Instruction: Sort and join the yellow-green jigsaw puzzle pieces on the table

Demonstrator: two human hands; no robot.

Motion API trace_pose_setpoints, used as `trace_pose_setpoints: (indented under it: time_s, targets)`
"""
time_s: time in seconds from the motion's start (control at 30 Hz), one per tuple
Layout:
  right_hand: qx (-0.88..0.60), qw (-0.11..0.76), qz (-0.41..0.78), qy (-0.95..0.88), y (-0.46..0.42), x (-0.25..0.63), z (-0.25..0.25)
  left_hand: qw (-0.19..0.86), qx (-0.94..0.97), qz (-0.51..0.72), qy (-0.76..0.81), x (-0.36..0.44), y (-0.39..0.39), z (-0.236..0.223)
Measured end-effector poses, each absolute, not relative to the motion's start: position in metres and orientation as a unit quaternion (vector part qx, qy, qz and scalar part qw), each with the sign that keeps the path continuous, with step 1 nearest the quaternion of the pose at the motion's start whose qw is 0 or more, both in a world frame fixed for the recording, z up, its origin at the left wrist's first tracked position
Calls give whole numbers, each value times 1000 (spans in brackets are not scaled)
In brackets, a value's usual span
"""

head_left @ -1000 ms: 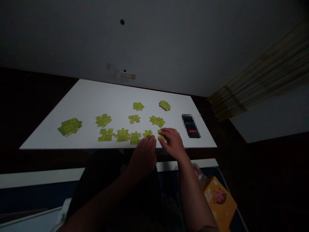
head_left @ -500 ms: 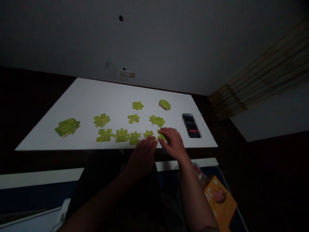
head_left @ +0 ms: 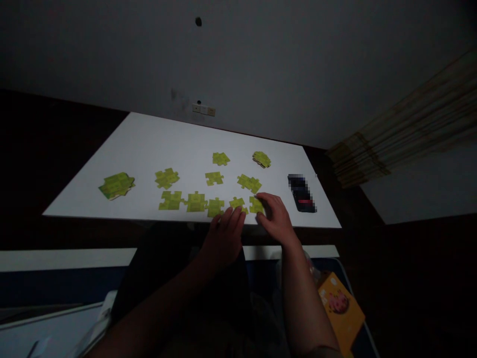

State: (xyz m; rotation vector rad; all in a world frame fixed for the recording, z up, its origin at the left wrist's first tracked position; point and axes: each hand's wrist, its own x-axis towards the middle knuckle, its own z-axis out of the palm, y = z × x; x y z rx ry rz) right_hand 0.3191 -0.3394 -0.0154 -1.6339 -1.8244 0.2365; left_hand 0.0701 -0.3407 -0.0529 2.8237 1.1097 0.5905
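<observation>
Shifted slightly up and to the right since the earlier frame: white table (head_left: 149,144), puzzle pieces and both hands together, with the layout of the pieces unchanged. Left hand (head_left: 223,239) at the table's near edge, fingers (head_left: 233,215) extended and loosely apart, tips just at a small yellow-green jigsaw piece (head_left: 238,204), with no hold on it visible. Right hand (head_left: 278,219) just beside it along the same edge, fingers (head_left: 269,201) curved and slightly spread, resting over a neighbouring jigsaw piece (head_left: 256,205); pinching or merely touching, impossible to tell in the dim light. Three more jigsaw pieces (head_left: 196,202) in a row near the table's near edge, left of the hands. Further scattered pieces (head_left: 214,178) across the table's middle and two (head_left: 261,159) toward its far edge. Thicker stacked cluster of pieces (head_left: 116,185) near the table's left corner. Pixelated dark oblong object (head_left: 301,193), too blurred to name, on the table near its right edge. Orange box (head_left: 341,313) with a round picture below the table's near edge, off to the right. Striped curtain (head_left: 410,124) beyond the table's right corner.
</observation>
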Motion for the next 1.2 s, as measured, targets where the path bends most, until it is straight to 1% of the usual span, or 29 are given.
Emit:
trace_pose_setpoints:
  time_s: [0.17, 0.63, 0.93, 1.2]
  targets:
    - [-631, 321, 99, -699, -339, 321, -16, 38, 910, 195, 365, 65, -340, -60]
    - [-616, 324, 131, -706, -341, 327, -17, 43, 915, 224, 333, 58, -333, -62]
    - [-612, 323, 135, -709, -341, 329, -16, 49, 915, 220, 334, 57, -332, -52]
    - [-614, 324, 144, -706, -341, 328, -16, 38, 919, 186, 345, 61, -339, -41]
